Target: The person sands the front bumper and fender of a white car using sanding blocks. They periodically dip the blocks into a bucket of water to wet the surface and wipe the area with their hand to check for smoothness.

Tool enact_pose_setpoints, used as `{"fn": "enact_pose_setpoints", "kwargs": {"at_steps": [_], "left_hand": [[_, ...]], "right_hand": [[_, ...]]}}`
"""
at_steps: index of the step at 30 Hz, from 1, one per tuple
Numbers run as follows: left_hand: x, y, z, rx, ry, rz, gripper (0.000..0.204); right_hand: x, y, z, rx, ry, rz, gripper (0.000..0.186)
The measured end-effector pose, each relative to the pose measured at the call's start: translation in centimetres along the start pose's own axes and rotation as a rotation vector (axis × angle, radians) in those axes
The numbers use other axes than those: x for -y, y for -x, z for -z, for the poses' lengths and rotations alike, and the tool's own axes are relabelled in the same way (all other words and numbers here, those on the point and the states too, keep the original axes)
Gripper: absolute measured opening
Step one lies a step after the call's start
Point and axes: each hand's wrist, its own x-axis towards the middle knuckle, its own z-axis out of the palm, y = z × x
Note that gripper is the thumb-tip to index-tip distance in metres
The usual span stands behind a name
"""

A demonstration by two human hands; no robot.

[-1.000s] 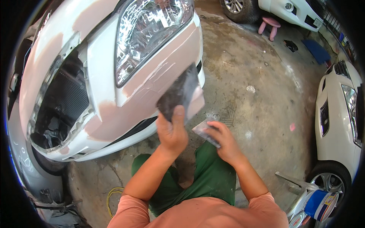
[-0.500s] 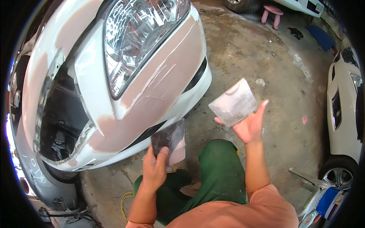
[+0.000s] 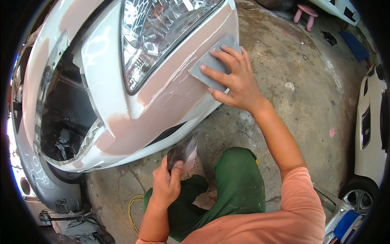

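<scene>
My right hand (image 3: 239, 81) presses a flat grey putty spreader (image 3: 217, 57) against the pinkish filler on a white car bumper (image 3: 172, 97), below the headlight. Its fingers are spread across the back of the spreader, and the thumb is at the lower edge. Low in front of the bumper, my left hand (image 3: 167, 182) grips a dark, thin plate (image 3: 180, 152) with pale pink filler on one side. That plate is tilted, standing apart from the bumper. Raised whitish ridges of filler run along the bumper under the headlight (image 3: 156, 36). The spreader's contact face is hidden.
An open grille hole (image 3: 67, 118) with jagged edges lies at the left. A second white car (image 3: 369, 130) stands at the right, near a blue container (image 3: 349, 223). A pink stool (image 3: 306, 14) is at the back. A yellow cord (image 3: 132, 211) lies on the concrete floor.
My right hand has moved up and left, turning from palm up to palm down, and brought its spreader onto the bumper. The left hand's plate has tilted more edge-on. The view has shifted slightly.
</scene>
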Motion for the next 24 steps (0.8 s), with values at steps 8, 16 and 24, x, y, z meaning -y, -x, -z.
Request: {"fn": "enact_pose_setpoints", "kwargs": {"at_steps": [8,16,24], "left_hand": [[0.5,-0.7,0.3,-0.007,-0.025,-0.058,0.018],[0.1,-0.8,0.4,0.006,-0.026,-0.051,0.019],[0.6,-0.9,0.0,0.021,-0.072,-0.117,0.022]], "right_hand": [[-0.7,-1.5,-0.7,-0.005,0.000,0.026,0.054],[-2.0,2.8,-2.3,0.076,-0.061,-0.007,0.054],[-1.5,-0.7,-0.4,0.029,-0.022,-0.011,0.054]]}}
